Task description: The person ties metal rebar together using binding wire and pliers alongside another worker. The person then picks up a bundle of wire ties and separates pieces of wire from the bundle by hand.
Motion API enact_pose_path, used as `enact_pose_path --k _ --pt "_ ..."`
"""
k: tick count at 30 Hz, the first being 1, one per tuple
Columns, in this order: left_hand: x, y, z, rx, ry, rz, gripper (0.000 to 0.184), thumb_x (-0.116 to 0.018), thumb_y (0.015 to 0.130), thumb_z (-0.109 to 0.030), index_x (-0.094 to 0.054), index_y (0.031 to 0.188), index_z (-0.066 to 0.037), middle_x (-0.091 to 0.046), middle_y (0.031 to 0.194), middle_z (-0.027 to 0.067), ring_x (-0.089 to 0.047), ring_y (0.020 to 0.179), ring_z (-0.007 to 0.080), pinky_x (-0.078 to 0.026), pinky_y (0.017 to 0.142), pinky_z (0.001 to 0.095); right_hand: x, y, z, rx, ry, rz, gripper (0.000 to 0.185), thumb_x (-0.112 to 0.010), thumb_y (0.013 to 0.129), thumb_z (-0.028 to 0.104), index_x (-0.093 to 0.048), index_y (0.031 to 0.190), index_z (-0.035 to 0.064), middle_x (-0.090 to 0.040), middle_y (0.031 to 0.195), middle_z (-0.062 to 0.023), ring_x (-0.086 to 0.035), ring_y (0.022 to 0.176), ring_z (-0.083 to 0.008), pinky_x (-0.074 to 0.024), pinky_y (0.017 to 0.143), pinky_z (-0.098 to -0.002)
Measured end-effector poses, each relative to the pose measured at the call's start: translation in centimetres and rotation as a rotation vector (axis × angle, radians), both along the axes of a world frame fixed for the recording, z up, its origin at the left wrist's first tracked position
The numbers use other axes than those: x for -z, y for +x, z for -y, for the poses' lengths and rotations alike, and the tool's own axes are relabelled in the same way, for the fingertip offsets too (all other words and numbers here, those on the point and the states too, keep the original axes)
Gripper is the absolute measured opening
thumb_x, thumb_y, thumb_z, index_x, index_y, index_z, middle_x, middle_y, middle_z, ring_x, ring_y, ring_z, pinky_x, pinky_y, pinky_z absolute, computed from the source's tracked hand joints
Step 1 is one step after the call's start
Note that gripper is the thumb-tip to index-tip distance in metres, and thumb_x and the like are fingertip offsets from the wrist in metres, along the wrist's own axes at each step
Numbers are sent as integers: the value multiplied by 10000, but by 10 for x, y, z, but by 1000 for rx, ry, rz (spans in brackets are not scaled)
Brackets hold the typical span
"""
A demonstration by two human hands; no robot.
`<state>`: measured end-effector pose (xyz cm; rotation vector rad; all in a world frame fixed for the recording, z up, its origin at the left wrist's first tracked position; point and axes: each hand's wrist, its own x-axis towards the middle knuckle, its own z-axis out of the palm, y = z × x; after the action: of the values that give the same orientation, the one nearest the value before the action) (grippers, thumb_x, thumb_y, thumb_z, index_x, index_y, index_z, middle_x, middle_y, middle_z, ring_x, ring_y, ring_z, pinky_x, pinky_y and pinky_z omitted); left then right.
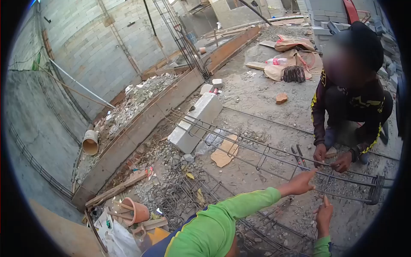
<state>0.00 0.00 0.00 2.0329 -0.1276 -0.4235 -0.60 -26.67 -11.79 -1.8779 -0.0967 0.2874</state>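
Note:
A long steel rebar cage [261, 158] crosses the ground in front of me, its far end on a pale concrete block [197, 122]. My left hand [298, 182] reaches over the cage's near bar, index finger stretched toward the middle bars and thumb apart. Just below the cage, my right hand [324, 215] points one finger up at the near bar, with its other fingers curled; whether they hold anything is hidden. Bunched stirrups [376, 189] hang at the cage's right end. A co-worker [353, 94] squats opposite, both hands at the far bar. Pincers [298, 155] lie beside the cage.
More rebar cages [209, 188] lie on the gravel below my arm. An orange bucket [136, 211] with wooden handles stands at lower left. Boards [141, 135] edge a rubble bed, near a clay pipe [90, 142]. Sacks [295, 55] and more stirrups [293, 73] lie farther back.

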Motion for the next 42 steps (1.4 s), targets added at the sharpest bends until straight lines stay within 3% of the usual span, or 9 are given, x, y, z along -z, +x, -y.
enact_pose_path --k 5,12,14,16,17,21,34,37,42 --pt "28 -3 -10 -67 479 556 644 -744 860 -194 -486 1411 17 -555 1342 239 -518 1267 408 -431 1041 500 -24 -32 -15 65 93 -197 460 -397 939 -22 -567 1366 -36 -585 602 -58 -489 448 -117 -393 441 -271" --pt "67 14 25 -1 535 402 405 -667 908 -277 -593 1187 7 -646 1174 218 -607 1144 408 -471 953 531 -6 -25 -9 122 174 -233 472 -413 952 11 -564 1399 -20 -606 631 -66 -483 449 -105 -369 413 -272" --pt "91 22 26 12 548 430 302 -628 916 -286 -652 1039 -11 -694 1079 209 -652 1053 425 -494 887 559 -43 -25 -10 37 38 -287 497 -458 929 -67 -584 1404 6 -678 1156 -166 -643 566 -162 -455 463 -303" --pt "101 25 17 24 506 357 261 -635 900 -270 -655 976 -21 -694 1005 231 -665 963 439 -500 848 567 -63 -31 -13 -31 55 -163 466 -487 953 -32 -577 1409 8 -713 1000 -120 -643 593 -141 -464 493 -297" --pt "104 25 13 15 456 374 240 -639 892 -243 -650 965 -15 -691 966 236 -664 932 440 -506 821 560 -55 -33 -16 43 155 -219 413 -496 1010 86 -594 1411 74 -644 678 -44 -390 435 -64 -337 402 -260" --pt "87 27 19 -35 529 628 122 -657 879 -136 -650 938 -31 -657 907 175 -633 896 387 -481 770 521 -36 -33 -4 78 174 -245 395 -527 1047 104 -569 1439 75 -656 677 -57 -398 427 -55 -332 400 -243" --pt "113 35 65 71 310 496 271 -658 941 -302 -689 980 -35 -704 968 198 -674 916 420 -513 769 540 -31 -27 -6 362 221 -423 274 -494 1070 101 -602 1314 35 -700 797 -99 -434 438 -60 -367 406 -245" --pt "124 34 66 38 275 492 265 -643 949 -332 -701 951 -73 -704 926 177 -673 887 413 -513 750 540 89 -12 17 263 -20 142 204 -477 1069 86 -612 1208 22 -737 915 -127 -450 435 -66 -388 408 -254" --pt "135 43 63 54 269 462 297 -647 943 -404 -708 914 -115 -704 858 159 -676 842 412 -515 722 539 120 1 16 198 -98 139 185 -442 1067 57 -560 1204 14 -734 1107 -167 -466 443 -66 -407 404 -250"
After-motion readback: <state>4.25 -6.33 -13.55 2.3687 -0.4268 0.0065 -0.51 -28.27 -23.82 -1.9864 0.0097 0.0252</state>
